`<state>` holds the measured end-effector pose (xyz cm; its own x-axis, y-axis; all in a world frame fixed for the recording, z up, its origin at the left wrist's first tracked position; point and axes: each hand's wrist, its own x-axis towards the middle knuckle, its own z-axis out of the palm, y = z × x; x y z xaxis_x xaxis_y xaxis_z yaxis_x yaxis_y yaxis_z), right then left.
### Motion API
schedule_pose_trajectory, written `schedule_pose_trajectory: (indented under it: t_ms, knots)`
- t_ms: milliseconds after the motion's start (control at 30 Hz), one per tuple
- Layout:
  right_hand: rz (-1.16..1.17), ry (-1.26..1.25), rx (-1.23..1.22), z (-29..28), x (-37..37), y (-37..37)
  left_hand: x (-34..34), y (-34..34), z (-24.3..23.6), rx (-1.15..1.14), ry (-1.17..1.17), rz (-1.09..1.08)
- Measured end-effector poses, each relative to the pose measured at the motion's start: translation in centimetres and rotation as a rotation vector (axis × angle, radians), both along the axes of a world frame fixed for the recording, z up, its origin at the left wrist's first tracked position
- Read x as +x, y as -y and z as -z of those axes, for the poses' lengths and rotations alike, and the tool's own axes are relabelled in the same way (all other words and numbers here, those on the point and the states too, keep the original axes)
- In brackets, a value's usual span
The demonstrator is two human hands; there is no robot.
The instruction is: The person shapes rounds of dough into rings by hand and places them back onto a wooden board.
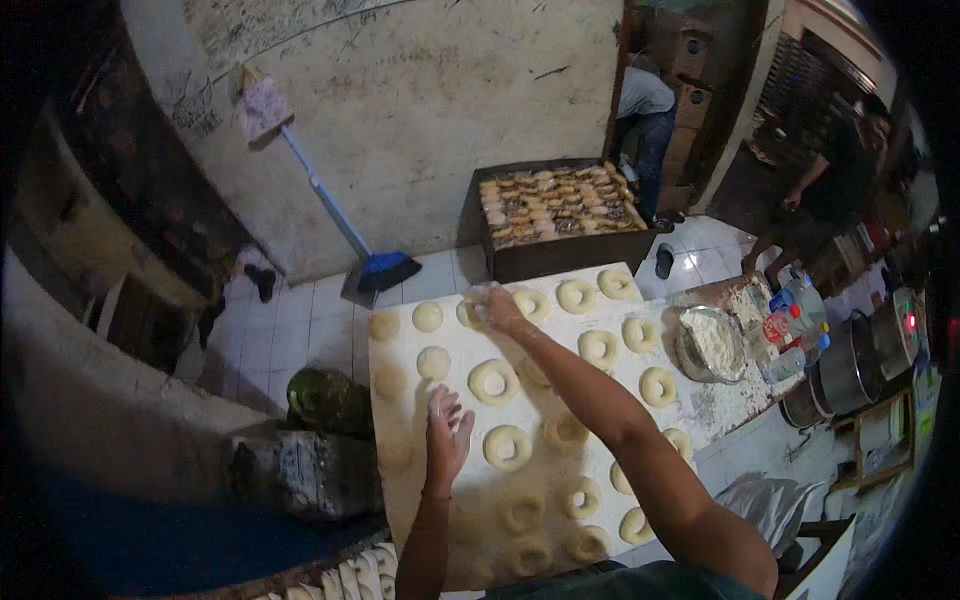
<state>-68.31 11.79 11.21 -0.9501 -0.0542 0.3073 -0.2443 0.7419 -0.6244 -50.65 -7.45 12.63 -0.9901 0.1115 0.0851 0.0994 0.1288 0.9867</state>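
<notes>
Toward eleven o'clock on the floury table (408, 425), a dough piece (466, 312) lies under the person's right hand (499, 308); its fingers are blurred, so whether they grip or merely press cannot be told. The left hand (447, 432), at nine o'clock, is loosely open and holds nothing, just beside a dough ball (433, 363). Dough rings (478, 382) spread from twelve round to six. A bowl (686, 352) of flour stands at two o'clock; beyond the table, a dark crate (570, 257) of browned pieces sits at twelve.
</notes>
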Motion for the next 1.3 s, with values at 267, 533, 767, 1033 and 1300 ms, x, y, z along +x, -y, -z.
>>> schedule_pose_trajectory:
  t_ms: [267, 533, 767, 1033, 1300]
  knots:
    - [0.014, 0.090, 0.244, -1.5, 5.5, 1.8, 6.1, 2.1, -3.0, 0.127, 0.044, 0.061]
    - [0.195, 0.083, -0.719, -7.8, 32.9, -5.5, 11.3, -10.7, -6.4, -0.010, -0.024, 0.338]
    - [0.575, -0.012, -0.555, -7.6, 53.3, -12.7, 27.0, -20.8, -5.7, 0.024, -0.005, 0.695]
    - [0.805, -0.090, -0.852, -3.9, 70.5, -17.6, 39.5, -29.6, -2.8, -0.292, -0.174, 0.754]
    - [0.538, -0.200, -1.927, -6.7, 76.0, -19.1, 45.1, -32.1, -5.8, 0.914, 0.983, 1.158]
